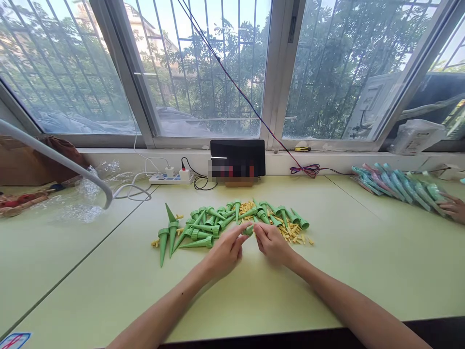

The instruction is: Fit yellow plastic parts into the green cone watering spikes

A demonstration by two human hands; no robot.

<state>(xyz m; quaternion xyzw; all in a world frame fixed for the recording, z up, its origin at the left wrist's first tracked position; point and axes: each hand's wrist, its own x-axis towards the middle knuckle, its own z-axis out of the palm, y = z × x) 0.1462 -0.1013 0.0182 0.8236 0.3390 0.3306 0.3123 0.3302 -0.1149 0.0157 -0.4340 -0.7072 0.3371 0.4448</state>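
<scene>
My left hand (227,248) is closed around a green plastic watering spike (248,230), of which only a small part shows between the fingers. Right beside it, my right hand (271,242) pinches at the end of that piece, and whatever lies between its fingertips is too small to make out. Beyond both hands spreads a heap of green cone-shaped watering spikes (203,241) with ribbed caps. Small yellow plastic pieces (291,233) lie among and in front of them, mostly near my right hand.
A dark screen (238,157) stands at the back, with a power strip (171,178) and cables to its left. Clear plastic wrap (83,196) lies at left. At far right, another person's hand (454,208) touches bagged teal and pink items (399,184).
</scene>
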